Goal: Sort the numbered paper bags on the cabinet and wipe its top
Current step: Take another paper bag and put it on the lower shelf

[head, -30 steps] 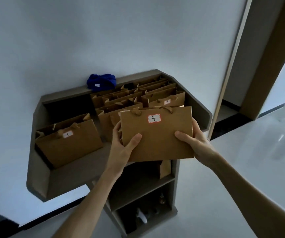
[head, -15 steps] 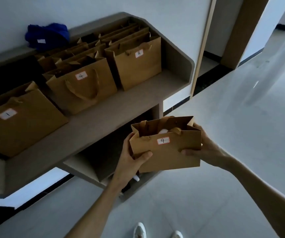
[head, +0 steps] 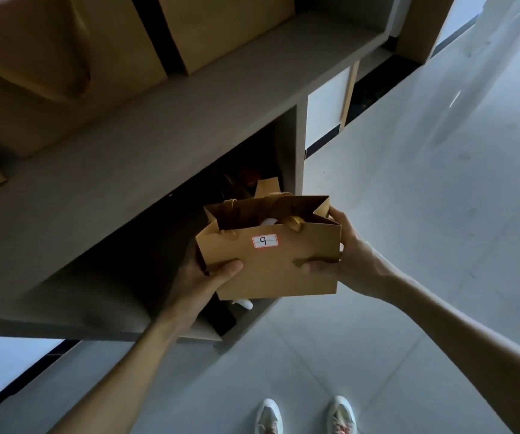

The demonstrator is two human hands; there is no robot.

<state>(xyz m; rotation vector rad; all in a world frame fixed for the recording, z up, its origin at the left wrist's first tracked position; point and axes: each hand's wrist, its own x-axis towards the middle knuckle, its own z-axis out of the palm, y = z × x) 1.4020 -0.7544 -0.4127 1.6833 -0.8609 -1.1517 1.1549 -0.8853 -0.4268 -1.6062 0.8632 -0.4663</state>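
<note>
Bag 9, its mouth open, hangs between both hands in front of the cabinet, below its top. Left hand grips one side, right hand the other, thumbs pressed on its labelled face.

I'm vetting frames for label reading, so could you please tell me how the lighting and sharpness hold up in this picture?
Head view: dim overall; the label on bag 9 is sharp and reads clearly. The cabinet's lower compartment lies in deep shadow, its contents unreadable. Pale streaks of glare cross the floor at upper right. Wide-angle distortion bends the cabinet top edge.
</note>
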